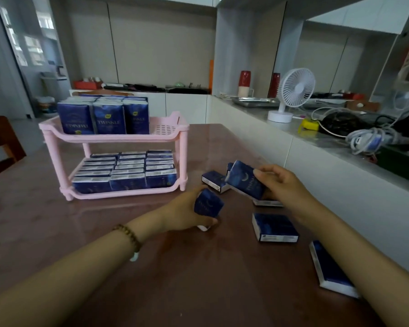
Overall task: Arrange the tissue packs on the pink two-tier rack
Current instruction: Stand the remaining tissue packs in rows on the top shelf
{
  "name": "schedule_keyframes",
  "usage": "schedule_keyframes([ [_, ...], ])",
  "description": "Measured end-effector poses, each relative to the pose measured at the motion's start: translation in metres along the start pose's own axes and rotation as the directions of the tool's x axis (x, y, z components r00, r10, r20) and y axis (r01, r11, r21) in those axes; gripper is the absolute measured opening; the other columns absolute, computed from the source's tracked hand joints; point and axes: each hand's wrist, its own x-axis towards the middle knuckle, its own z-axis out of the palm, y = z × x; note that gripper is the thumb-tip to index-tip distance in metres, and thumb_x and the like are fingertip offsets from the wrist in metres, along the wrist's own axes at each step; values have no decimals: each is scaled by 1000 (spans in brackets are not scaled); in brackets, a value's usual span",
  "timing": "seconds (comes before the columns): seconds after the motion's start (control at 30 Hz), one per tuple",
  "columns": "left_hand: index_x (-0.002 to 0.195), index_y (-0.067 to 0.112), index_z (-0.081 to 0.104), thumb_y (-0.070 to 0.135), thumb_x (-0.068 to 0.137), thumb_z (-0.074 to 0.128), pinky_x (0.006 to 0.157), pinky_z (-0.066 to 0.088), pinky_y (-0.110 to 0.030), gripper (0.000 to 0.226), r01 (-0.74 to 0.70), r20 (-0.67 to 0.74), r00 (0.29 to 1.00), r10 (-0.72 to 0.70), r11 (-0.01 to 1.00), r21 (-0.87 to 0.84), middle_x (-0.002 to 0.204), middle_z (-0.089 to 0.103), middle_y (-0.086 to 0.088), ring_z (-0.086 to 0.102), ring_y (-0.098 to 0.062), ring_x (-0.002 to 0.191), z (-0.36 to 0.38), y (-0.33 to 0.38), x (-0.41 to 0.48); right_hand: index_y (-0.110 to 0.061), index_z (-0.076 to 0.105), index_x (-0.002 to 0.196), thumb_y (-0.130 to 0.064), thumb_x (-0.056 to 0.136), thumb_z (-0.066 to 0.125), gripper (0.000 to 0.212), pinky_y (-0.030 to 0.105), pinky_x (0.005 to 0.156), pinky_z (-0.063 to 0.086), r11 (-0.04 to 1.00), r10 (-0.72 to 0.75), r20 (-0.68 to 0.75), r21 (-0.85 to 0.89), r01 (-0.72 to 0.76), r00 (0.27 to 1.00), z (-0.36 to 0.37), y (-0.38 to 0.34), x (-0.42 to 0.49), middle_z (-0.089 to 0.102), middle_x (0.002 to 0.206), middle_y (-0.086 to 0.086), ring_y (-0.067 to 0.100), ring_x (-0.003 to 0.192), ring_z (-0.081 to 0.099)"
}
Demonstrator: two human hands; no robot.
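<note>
The pink two-tier rack (172,136) stands on the brown table at the left. Dark blue tissue packs stand upright on the left part of its top tier (104,116), and its bottom tier (128,171) is filled with rows of packs. My left hand (187,212) grips one blue tissue pack (208,204) just above the table, right of the rack's foot. My right hand (279,182) holds another tissue pack (246,179), tilted, over several loose packs: one (214,180) behind it, one (275,227) nearer me, one (333,272) at the table's right edge.
The right part of the rack's top tier (163,128) shows bare pink mesh. A grey counter runs along the right with a white desk fan (291,93), cables (364,135) and a yellow object (308,125). A wooden chair (0,140) stands at the far left.
</note>
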Motion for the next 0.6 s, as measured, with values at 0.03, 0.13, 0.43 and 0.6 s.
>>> schedule_keyframes([
  [0.03, 114, 14, 49, 12, 79, 73, 76, 50, -11, 43, -9, -20, 1000, 9, 1000, -5, 107, 64, -3, 61, -4, 90, -3, -3, -2, -12, 60, 105, -24, 91, 57, 19, 20, 62, 53, 998, 46, 14, 39, -47, 999, 7, -1, 1, 67, 94, 5, 15, 73, 63],
  [0.13, 112, 3, 45, 9, 89, 60, 73, 51, -21, 28, 0, -171, 985, -32, 983, -186, 98, 66, -16, 63, -8, 81, -15, -10, -18, -12, 60, 110, -18, 90, 58, 21, 24, 65, 55, 967, 140, 129, 194, -164, 982, 30, -5, -1, 69, 99, 7, 17, 78, 67],
  [0.43, 102, 20, 47, 27, 96, 44, 71, 50, -23, 11, -71, -392, 911, -124, 891, -448, 92, 65, -3, 64, -13, 83, -51, -5, -66, -13, 62, 107, -21, 86, 63, 23, 31, 83, 57, 935, 144, 361, 255, -246, 921, 118, -12, -22, 71, 104, 4, 17, 95, 69],
  [0.6, 100, 7, 37, 11, 88, 53, 70, 54, -21, 20, -184, -352, 936, -6, 844, -504, 96, 72, -3, 67, -11, 84, -65, -15, -90, -26, 54, 109, -22, 81, 68, 32, 19, 83, 53, 993, -65, 387, 118, 21, 920, 138, -21, -25, 64, 108, -11, 1, 101, 63],
])
